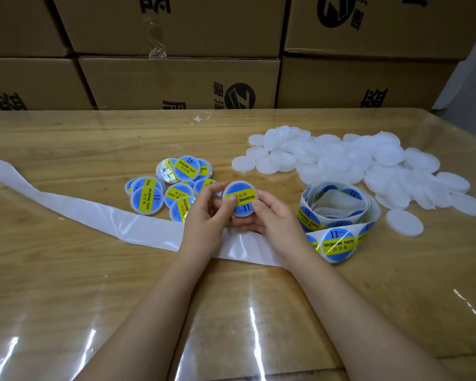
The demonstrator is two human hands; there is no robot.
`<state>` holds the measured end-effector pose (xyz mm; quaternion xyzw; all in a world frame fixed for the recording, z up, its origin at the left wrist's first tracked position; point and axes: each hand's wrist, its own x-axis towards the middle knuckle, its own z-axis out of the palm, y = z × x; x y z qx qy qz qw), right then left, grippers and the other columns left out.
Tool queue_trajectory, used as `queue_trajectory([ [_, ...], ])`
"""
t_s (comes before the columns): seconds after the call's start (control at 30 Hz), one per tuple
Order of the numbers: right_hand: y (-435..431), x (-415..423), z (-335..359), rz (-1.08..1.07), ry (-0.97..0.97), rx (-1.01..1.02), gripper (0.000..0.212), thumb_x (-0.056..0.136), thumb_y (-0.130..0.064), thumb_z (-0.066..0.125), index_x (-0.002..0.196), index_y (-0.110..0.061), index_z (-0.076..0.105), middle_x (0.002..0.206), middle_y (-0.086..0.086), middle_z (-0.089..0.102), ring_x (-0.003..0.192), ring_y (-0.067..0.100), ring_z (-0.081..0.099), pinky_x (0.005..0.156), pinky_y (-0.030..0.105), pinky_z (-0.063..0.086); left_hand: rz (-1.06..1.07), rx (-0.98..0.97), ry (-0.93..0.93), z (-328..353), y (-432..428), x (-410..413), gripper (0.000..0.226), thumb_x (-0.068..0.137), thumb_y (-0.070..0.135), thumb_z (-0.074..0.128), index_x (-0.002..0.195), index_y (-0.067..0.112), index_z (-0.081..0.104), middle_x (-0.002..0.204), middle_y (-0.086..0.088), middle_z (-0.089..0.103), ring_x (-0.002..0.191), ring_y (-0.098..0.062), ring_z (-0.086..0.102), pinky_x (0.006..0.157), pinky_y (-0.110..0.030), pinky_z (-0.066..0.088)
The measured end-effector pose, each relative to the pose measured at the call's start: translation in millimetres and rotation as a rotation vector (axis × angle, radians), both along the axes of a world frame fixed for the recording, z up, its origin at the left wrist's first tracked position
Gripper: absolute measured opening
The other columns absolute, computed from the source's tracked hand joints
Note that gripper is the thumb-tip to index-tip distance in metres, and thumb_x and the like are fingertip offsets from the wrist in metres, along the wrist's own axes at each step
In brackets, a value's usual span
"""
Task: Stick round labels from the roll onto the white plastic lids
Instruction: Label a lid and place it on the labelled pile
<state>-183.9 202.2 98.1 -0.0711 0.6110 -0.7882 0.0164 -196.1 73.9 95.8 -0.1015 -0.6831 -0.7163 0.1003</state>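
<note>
Being gripped by left hand and right hand is one labelled round white plastic lid. Few labelled lids are piled at ten o'clock; many blank lids are left at two o'clock.

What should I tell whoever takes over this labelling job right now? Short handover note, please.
Left grip and right grip: both hold the held lid, its label already on, thumbs on its face.
Label roll: on the table right of the hands, loosely uncoiled, a label face up at its near end.
Done: finished pile of labelled lids left of centre; the bare backing strip trails off to the left.
Left: the large heap of plain white lids at the far right.
</note>
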Motion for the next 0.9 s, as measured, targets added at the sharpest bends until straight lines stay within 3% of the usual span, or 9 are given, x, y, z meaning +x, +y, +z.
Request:
queue_trajectory([
  [0.13,-0.2,-1.2,-0.3,-0.02,-0.02,-0.017,0.025,0.101,-0.008,0.035,0.108,-0.009,0.059,0.077,0.0,0.072,0.065,0.014,0.07,0.06,0.02,0.053,0.019,-0.049,0.029,-4.0,-0.1,-1.2,0.022,0.09,0.011,0.061,0.095,0.032,0.056,0.055,0.015,0.048,0.059,-0.002,0.05,0.06,-0.012,0.045],
  [0.3,-0.2,-2.0,-1.2,-0.09,-0.034,0.037,0.021,0.101,-0.016,0.041,0.091,-0.012,0.059,0.063,-0.002,0.067,0.05,0.011,0.062,0.054,0.02,0.052,0.039,-0.161,0.058,-5.3,4.1,1.7,0.028,0.085,0.015,0.067,0.097,0.034,0.048,0.067,0.006,0.054,0.064,-0.008,0.053,0.063,-0.02,0.045],
  [0.43,-0.3,-1.7,-2.6,-0.168,-0.026,0.156,0.025,0.097,-0.027,0.048,0.078,-0.017,0.058,0.056,-0.005,0.057,0.042,0.009,0.051,0.047,0.019,0.043,-0.023,-0.393,0.118,-4.3,6.3,4.2,0.036,0.085,0.022,0.068,0.112,0.031,0.046,0.097,0.02,0.056,0.085,0.011,0.054,0.075,-0.006,0.04],
  [0.5,-0.1,-1.4,-3.0,-0.181,-0.011,0.196,0.025,0.097,-0.03,0.049,0.076,-0.019,0.059,0.056,-0.006,0.056,0.041,0.008,0.048,0.047,0.018,0.041,-0.022,-0.464,0.184,-4.3,6.6,5.3,0.029,0.088,0.022,0.064,0.113,0.026,0.05,0.099,0.025,0.055,0.089,0.019,0.05,0.074,-0.002,0.036],
  [0.6,-1.1,1.1,-1.1,-0.17,0.023,0.246,0.025,0.098,-0.03,0.047,0.077,-0.021,0.059,0.058,-0.009,0.056,0.045,0.007,0.049,0.049,0.018,0.041,0.03,-0.499,0.216,-5.6,6.4,5.7,0.02,0.094,0.024,0.056,0.112,0.017,0.057,0.094,0.025,0.058,0.087,0.013,0.053,0.074,-0.003,0.036],
  [0.7,-3.8,3.6,0.3,-0.087,0.043,0.231,0.014,0.098,-0.018,0.049,0.088,-0.017,0.059,0.071,-0.008,0.06,0.062,0.003,0.056,0.06,0.015,0.046,0.108,-0.484,0.199,-7.2,4.0,3.6,0.014,0.098,0.023,0.047,0.103,0.018,0.06,0.085,0.025,0.059,0.08,0.013,0.053,0.07,-0.003,0.037],
  [0.8,-5.3,6.5,2.0,0.026,0.029,0.217,0.021,0.093,0.0,0.05,0.107,-0.014,0.058,0.088,0.001,0.066,0.081,0.008,0.06,0.076,0.02,0.048,0.166,-0.405,0.128,-6.3,1.4,1.3,0.019,0.101,0.02,0.042,0.096,0.017,0.06,0.08,0.018,0.06,0.074,0.005,0.053,0.067,-0.007,0.037],
  [0.9,-6.1,7.0,2.6,-0.013,0.062,0.278,0.024,0.091,0.0,0.055,0.11,-0.013,0.057,0.092,0.018,0.064,0.08,0.013,0.056,0.076,0.025,0.045,0.212,-0.33,0.073,-4.4,0.0,-1.1,0.023,0.101,0.02,0.038,0.091,0.016,0.058,0.077,0.013,0.059,0.07,0.008,0.052,0.066,-0.008,0.039],
])
